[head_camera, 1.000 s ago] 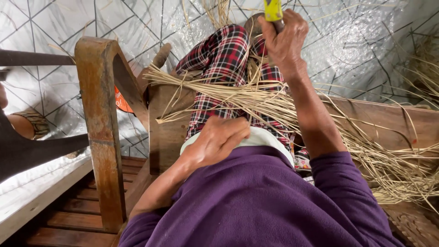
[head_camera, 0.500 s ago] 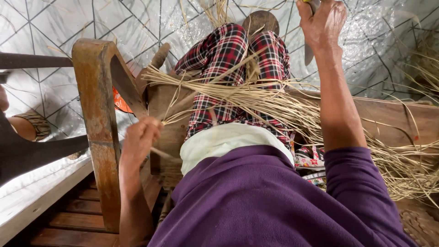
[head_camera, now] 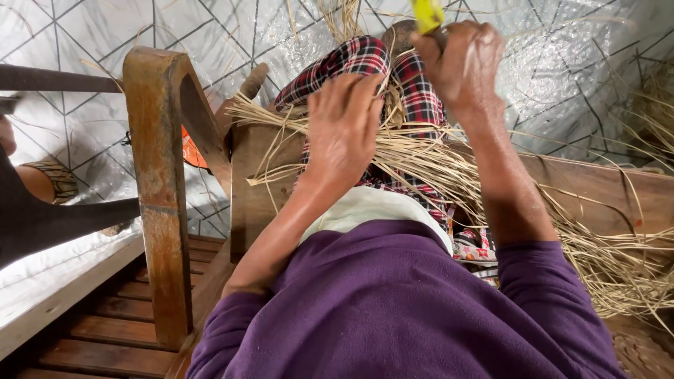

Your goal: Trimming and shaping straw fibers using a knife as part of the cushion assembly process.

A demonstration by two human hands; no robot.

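Observation:
I sit with a red checked cloth (head_camera: 351,60) over my legs and a bundle of pale straw strands (head_camera: 435,168) lying across my lap. My left hand (head_camera: 344,133) lies palm down on the straw at my knee, its fingers together and bent over the strands. The fingertips are hidden, so I cannot tell whether it grips them. My right hand (head_camera: 460,67) is raised above the knee, closed around a yellow-handled tool (head_camera: 426,14) whose upper part is cut off by the frame's top edge.
A worn wooden frame post (head_camera: 158,182) stands to my left beside a slatted wooden floor (head_camera: 105,330). A wooden bench (head_camera: 604,189) with more loose straw (head_camera: 625,267) runs to the right. Another person's limb (head_camera: 42,182) shows at the far left. Shiny patterned sheeting (head_camera: 562,70) covers the ground ahead.
My left hand rose from beside the wooden post onto the straw at my knee. My right hand, still holding the yellow tool, has come lower and nearer the knee.

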